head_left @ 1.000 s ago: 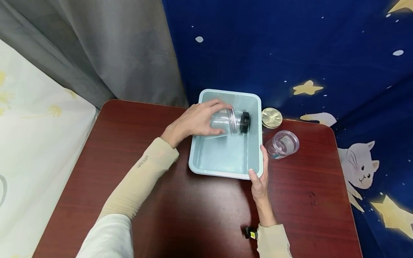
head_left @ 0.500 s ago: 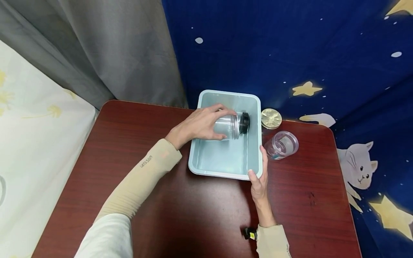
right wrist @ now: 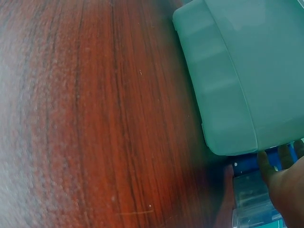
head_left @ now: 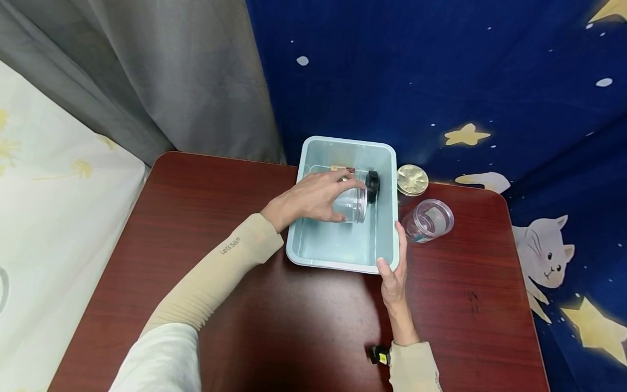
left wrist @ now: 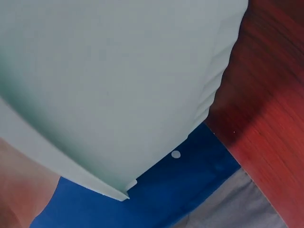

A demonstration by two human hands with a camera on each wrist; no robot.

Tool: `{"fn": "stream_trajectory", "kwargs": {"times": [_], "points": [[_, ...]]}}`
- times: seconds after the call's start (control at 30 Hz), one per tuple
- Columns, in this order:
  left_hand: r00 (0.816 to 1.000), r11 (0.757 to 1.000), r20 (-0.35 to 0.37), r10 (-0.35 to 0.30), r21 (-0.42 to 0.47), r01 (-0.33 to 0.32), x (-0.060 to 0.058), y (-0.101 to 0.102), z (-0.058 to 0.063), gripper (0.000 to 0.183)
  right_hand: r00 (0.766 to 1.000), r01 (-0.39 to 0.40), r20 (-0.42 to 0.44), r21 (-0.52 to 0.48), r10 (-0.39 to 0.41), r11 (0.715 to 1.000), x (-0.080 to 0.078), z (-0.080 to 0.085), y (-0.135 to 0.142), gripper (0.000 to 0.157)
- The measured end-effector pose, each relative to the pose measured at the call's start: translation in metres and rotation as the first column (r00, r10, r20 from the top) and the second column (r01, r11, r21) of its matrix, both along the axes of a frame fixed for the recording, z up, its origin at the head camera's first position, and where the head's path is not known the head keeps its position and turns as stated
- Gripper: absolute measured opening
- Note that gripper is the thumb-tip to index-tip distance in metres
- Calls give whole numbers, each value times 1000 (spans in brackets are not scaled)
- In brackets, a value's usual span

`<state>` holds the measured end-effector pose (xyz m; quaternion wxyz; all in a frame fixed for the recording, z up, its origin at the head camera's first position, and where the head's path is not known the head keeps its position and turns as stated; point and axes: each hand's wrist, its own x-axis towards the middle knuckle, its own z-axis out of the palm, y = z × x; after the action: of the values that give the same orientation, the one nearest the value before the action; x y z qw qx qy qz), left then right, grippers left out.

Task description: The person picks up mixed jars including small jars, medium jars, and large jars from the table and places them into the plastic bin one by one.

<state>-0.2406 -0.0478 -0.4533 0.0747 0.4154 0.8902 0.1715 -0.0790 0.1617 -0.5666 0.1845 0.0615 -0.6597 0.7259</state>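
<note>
In the head view my left hand (head_left: 317, 197) reaches into a pale blue plastic bin (head_left: 343, 265). Thumb and fingers grip a clear plastic jar (head_left: 354, 206) lying on its side, its ringed neck facing right. Beside that neck, against the right wall, is a black lid (head_left: 373, 187); what it sits on is partly hidden. A small tan and red piece (head_left: 341, 169) shows behind my fingers. My right hand (head_left: 394, 275) holds the bin's near right corner, thumb on the rim and fingers along the outside. The right wrist view shows those fingers (right wrist: 267, 166) against the bin's outer wall.
Right of the bin, a second clear jar (head_left: 429, 220) stands on the dark red table (head_left: 235, 348). Behind it lies a gold round lid (head_left: 412, 179). A small black object (head_left: 379, 355) is by my right sleeve. Grey and blue curtains (head_left: 343, 71) hang behind the table.
My left hand has moved right and toward the near side with the clear jar, which now lies nearer than the black lid. The tan and red piece has come into sight. My right hand stays put.
</note>
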Motion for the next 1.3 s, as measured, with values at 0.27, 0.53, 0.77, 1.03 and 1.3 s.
{"fn": "stream_trajectory", "kwargs": {"times": [0.27,0.53,0.77,1.03,1.3], "points": [[1000,999,0,-11,-41,11,2,3,-7,76,1000,2,8,6,-2,1000,1,-1,0,78],[1000,999,-4,-30,-37,30,4,5,-12,74,1000,-8,-6,0,8,1000,1,2,-1,78],[999,991,10,-36,-126,37,6,9,-13,76,1000,-22,-15,-21,22,1000,0,3,-2,78],[999,978,29,-30,-204,36,8,13,-15,75,999,-36,-16,-36,35,999,0,3,-3,78],[998,977,57,-25,-212,37,10,16,-17,76,999,-30,-20,-26,29,999,1,2,-2,78]]}}
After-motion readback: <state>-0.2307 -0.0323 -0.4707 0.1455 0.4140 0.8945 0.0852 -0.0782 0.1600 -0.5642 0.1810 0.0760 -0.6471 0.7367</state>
